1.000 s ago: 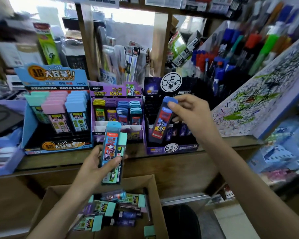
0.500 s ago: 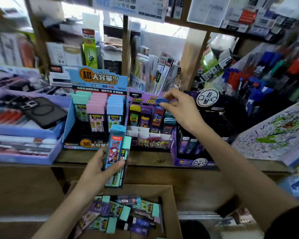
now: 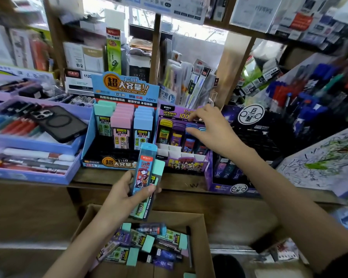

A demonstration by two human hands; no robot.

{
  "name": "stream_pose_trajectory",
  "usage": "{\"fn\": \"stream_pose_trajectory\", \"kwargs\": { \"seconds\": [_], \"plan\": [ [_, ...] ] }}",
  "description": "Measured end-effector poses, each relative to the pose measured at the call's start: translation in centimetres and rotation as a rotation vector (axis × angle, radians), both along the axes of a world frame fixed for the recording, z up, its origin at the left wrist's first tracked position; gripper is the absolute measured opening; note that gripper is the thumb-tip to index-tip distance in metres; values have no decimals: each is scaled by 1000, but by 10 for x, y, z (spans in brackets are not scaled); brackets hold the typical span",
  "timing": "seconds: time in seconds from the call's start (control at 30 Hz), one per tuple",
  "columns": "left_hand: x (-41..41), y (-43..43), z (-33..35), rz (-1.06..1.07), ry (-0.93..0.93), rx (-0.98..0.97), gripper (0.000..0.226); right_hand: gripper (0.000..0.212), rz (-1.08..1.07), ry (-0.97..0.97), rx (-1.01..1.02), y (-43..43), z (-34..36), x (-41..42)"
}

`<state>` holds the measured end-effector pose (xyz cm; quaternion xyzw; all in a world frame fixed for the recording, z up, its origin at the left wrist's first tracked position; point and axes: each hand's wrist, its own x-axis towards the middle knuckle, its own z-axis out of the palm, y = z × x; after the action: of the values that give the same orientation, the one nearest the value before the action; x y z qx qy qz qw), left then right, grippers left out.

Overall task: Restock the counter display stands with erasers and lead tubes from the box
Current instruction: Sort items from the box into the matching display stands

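The left hand [image 3: 122, 199] is closed around two lead tubes [image 3: 144, 181] held together, their long axes nearly upright and leaning a little right, caps upward. The front tube is clear blue with an "M&G" mark and a cartoon figure; the one behind has a mint cap and reads "200" near its lower end. They sit above the open cardboard box [image 3: 204, 235], where more tubes lie flat in a jumble — mint caps pointing every way.

The right hand [image 3: 213, 130] reaches over the purple display stand [image 3: 182, 162], fingers loosely spread and touching the cap of a blue tube [image 3: 189, 137] standing upright in its row; whether it grips the tube I cannot tell. The stand's header shows "ULTRAMAN" and "100".

Beside it on the counter [image 3: 181, 182] stands the blue display stand [image 3: 88, 141], printed "1=10", "2B/0.7MM" and "24PCS" — its mint, pink and blue tubes all upright.
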<state>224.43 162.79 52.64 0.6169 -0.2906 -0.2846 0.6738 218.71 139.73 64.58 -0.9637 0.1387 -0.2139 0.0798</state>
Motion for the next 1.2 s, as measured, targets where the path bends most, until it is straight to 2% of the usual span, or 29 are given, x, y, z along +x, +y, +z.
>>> {"fn": "stream_pose_trajectory", "kwargs": {
  "seconds": [0.07, 0.13, 0.27, 0.47, 0.63, 0.83, 1.07, 1.2],
  "plan": [
    [-2, -2, 1, -25, -7, 3, 32, 21, 94, -65, 311, 25, 2, -11],
    [-5, -5, 3, -59, -14, 10, 31, 21, 181, 2, 573, 50, -5, -20],
    [-13, -9, 5, -113, -36, 40, 41, 23, 180, 82, 656, 72, -22, -29],
    [-17, -8, 4, -125, -25, 78, 45, 11, 122, -6, 801, 63, -28, -32],
    [-13, -3, 8, -103, -14, 42, 33, 17, 54, -176, 960, 45, -14, -35],
    [-5, 6, 10, -49, -56, 65, 32, 12, 13, -322, 902, 19, 8, -43],
    [-1, 13, 9, 14, -42, 72, 21, 12, -102, -293, 437, -8, 15, -47],
    [-4, 11, 10, 22, -38, 66, 20, 12, -96, -276, 270, -11, 5, -44]
  ]
}}
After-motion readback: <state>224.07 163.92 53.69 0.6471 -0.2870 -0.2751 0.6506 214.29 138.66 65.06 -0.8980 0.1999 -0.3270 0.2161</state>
